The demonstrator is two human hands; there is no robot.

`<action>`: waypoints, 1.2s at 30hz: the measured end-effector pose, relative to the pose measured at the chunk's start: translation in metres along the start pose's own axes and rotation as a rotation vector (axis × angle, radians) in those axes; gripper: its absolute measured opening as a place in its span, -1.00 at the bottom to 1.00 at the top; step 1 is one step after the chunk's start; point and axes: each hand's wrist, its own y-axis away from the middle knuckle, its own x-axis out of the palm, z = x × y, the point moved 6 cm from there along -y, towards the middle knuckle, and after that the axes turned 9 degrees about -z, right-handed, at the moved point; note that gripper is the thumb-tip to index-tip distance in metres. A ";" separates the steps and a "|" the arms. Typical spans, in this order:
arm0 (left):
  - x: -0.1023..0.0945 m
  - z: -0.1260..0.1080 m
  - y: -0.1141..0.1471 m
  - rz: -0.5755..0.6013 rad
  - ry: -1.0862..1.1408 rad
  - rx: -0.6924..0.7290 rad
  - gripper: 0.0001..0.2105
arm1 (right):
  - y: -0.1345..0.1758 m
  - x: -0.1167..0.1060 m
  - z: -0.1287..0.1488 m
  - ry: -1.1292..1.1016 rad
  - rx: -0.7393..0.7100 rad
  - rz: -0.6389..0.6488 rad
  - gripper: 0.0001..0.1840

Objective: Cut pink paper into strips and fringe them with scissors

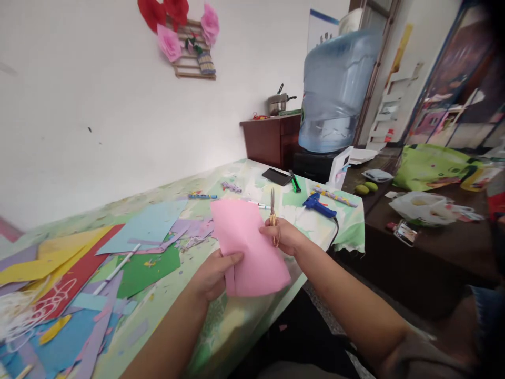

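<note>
- The room has a white wall (98, 84), and on it hangs a wooden rack (189, 70) with red and pink paper flowers (169, 43).
- The worktop (215, 179) is covered with a green and white cloth, and many small paper scraps lie on it.
- The left hand (219, 271) is closed on the lower left edge of a pink sheet (256, 258), with the thumb on top of the sheet.
- The pink sheet is raised over the near part of the worktop, tilted and slightly curved.
- The right hand (287, 237) holds gold-handled scissors (272, 208) beside the right edge of the sheet; the blades point away from the person. I cannot tell if its fingers also press the paper.
- At the left side, a light blue sheet (152, 221), a green sheet (153, 271) and a red sheet (81, 263) overlap, near a tangle of white string (39, 316).
- Beyond the right hand lie a blue glue gun (320, 206) and a green cutter (295, 181), which is just beside a dark flat object (276, 177).
- Behind the worktop stands a large water bottle (335, 95).
</note>
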 end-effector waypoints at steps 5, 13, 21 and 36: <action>-0.025 0.007 0.001 -0.134 -0.182 -0.022 -0.76 | -0.018 -0.012 0.007 0.109 -0.082 -0.093 -0.77; -0.043 0.004 0.009 -0.209 -0.242 -0.014 -0.78 | -0.032 -0.007 0.026 0.378 -0.164 -0.146 -0.81; -0.065 -0.006 0.018 -0.375 -0.199 0.052 -0.82 | -0.064 -0.037 0.027 0.757 -0.154 -0.304 -0.84; -0.111 -0.027 0.038 -0.628 -0.012 0.275 -0.81 | -0.013 0.142 0.025 0.641 -0.464 0.486 -0.65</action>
